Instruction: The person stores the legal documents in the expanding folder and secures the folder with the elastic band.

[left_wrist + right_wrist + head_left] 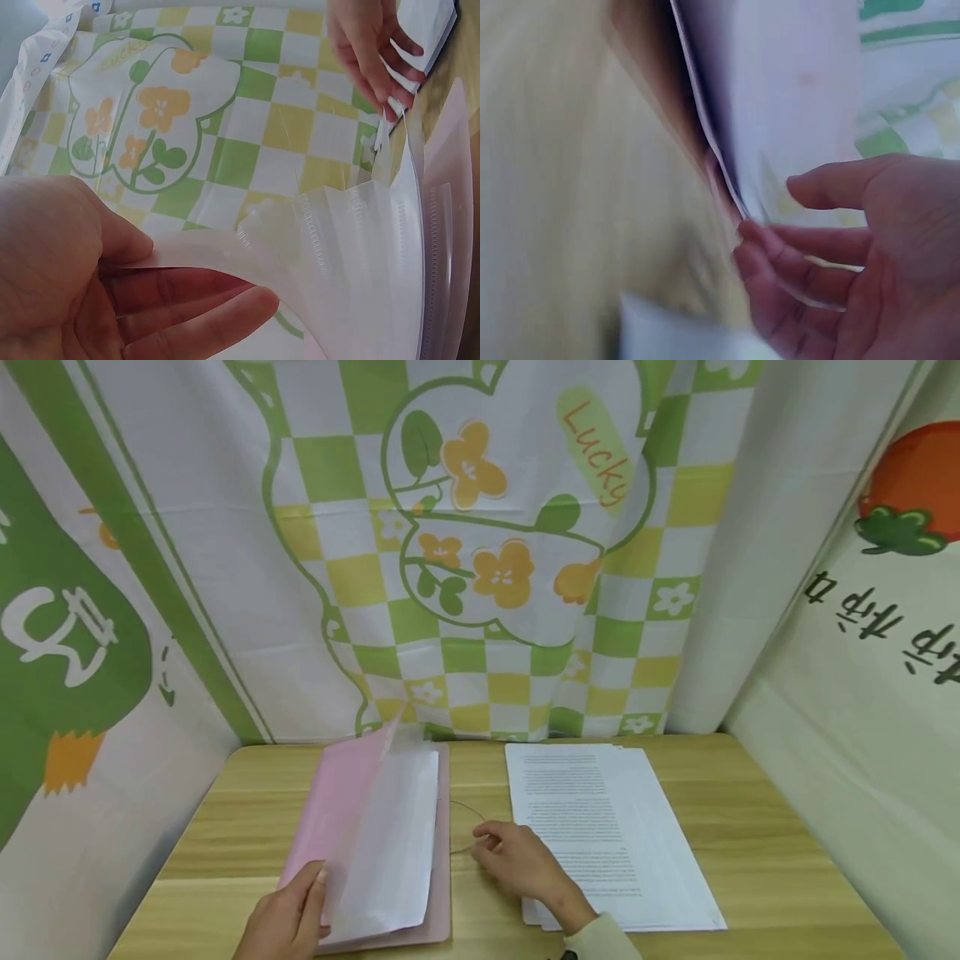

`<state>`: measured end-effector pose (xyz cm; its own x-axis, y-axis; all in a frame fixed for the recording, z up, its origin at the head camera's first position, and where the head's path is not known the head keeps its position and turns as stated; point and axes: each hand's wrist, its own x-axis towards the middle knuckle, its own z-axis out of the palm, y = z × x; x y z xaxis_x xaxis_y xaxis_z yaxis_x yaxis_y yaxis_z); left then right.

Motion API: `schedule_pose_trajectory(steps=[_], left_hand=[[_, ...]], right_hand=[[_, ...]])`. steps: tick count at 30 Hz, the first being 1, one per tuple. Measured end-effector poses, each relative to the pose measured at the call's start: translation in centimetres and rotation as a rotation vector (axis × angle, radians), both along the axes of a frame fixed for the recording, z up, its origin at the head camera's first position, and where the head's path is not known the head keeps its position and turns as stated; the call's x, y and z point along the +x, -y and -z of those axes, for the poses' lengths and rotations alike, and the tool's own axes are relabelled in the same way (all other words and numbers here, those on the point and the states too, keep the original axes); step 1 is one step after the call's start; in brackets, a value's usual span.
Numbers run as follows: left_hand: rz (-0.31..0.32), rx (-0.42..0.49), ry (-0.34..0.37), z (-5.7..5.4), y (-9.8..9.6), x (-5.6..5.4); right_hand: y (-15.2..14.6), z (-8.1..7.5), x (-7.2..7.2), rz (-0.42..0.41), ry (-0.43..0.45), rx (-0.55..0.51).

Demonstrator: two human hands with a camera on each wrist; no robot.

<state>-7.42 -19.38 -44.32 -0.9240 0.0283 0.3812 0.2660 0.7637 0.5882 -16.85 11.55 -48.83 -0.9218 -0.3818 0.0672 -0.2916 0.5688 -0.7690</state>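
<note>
A pink folder (337, 785) with clear sleeves (322, 240) stands partly open on the table. White sheets (401, 835) lie inside it. At its near left corner my left hand (288, 914) pinches the raised cover between thumb and fingers. My right hand (521, 864) is to the right of the folder, its fingertips curled round a thin elastic cord (467, 805) that loops out from the folder's right edge. The right wrist view is blurred there, with the thumb apart from the fingers. Beside that hand is a stack of printed sheets (600, 827).
The wood-grain table (780, 852) carries both the folder and the paper stack. A patterned curtain (480, 677) hangs along the table's back edge. White printed cloth (847, 693) closes off the right side, and similar cloth (135, 827) the left.
</note>
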Motion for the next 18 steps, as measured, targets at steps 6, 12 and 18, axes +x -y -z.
schedule_pose_trajectory(steps=[6,12,18], left_hand=[[0.014,0.001,-0.017,0.1,-0.2,0.0],[0.042,0.023,0.01,0.1,-0.2,-0.1],[0.06,0.035,0.107,-0.7,-0.3,-0.2]], right_hand=[[-5.5,-1.0,-0.4,0.213,-0.058,0.299],[-10.8,-0.5,-0.8,0.389,-0.006,0.462],[-14.3,0.4,-0.7,0.435,-0.002,0.485]])
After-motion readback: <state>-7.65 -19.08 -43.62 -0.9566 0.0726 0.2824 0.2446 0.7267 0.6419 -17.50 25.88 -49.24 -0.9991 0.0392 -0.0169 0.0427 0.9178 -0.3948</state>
